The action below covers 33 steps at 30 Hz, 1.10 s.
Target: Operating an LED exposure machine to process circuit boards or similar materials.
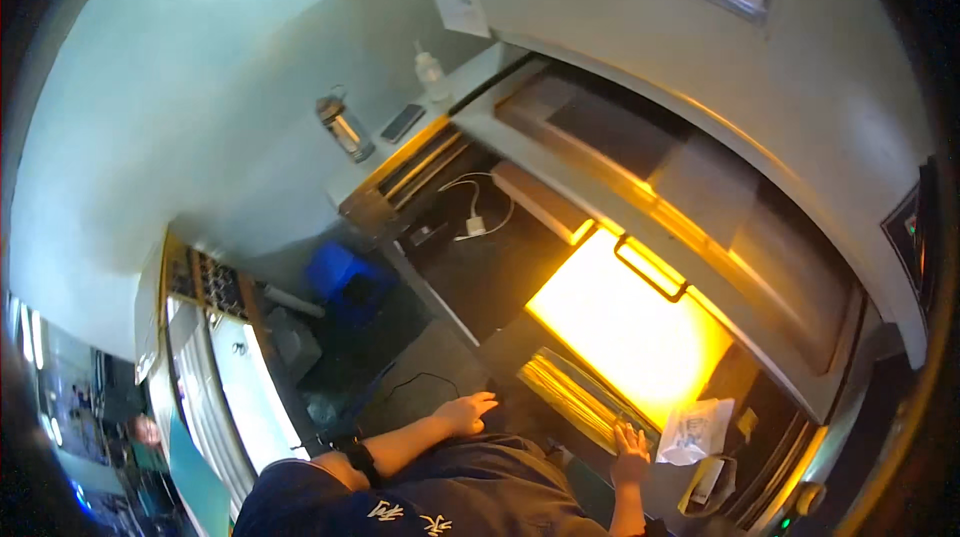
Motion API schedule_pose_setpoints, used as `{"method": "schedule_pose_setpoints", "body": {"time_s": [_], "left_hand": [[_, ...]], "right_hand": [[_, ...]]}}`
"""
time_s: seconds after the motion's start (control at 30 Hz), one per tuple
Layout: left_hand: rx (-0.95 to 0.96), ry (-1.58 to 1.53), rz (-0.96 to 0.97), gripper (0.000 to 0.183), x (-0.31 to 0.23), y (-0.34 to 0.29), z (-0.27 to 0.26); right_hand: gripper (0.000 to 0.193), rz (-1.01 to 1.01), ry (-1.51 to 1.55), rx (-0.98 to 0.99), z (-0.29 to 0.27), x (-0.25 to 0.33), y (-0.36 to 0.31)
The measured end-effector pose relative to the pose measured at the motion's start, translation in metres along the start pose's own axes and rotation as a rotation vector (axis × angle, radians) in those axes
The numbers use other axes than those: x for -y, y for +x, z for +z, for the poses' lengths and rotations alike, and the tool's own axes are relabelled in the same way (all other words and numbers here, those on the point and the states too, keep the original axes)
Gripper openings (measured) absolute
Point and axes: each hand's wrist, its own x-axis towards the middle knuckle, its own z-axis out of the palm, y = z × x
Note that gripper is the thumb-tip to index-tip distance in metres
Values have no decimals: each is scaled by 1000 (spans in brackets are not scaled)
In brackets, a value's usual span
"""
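Observation:
My left hand (467, 414) is held just in front of my body, fingers stretched to the right, holding nothing that I can see. My right hand (630, 453) has its fingers spread at the right end of a long yellow, glossy bundle (570, 399); whether it touches the bundle or only its edge I cannot tell. Beyond the bundle lies a glowing yellow-white panel (630, 327), too bright to show detail. A white plastic bag (694, 433) with blue print sits right of my right hand.
Over the panel stands a raised lid with a dark handle (650, 271). Left of the panel lie a white cable (474, 226) and a box (540, 199). A drink bottle (345, 125), a phone (404, 123) and a squeeze bottle (431, 75) stand at the back; a blue bin (347, 277) is left.

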Motion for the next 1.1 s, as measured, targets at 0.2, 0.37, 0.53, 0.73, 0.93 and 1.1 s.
{"method": "schedule_pose_setpoints", "body": {"time_s": [0.2, 0.37, 0.53, 0.73, 0.93, 1.1], "left_hand": [[158, -6, -363, 28, 45, -34, -51], [158, 159, -209, 24, 129, -12, -56], [149, 140, -80, 25, 191, 32, -101], [69, 79, 230, 22, 302, 61, -169], [225, -88, -16, 21, 311, 20, -270], [358, -301, 62, 23, 349, 40, -238]], "right_hand": [[82, 209, -100, 119, 85, -16, 2], [72, 384, -35, 204, 85, 36, 44], [59, 97, 116, -371, 32, 143, 137], [49, 418, -70, -322, 21, 238, 167], [52, 722, 12, 264, 41, 284, 154], [67, 766, 45, 360, 63, 319, 98]]}}
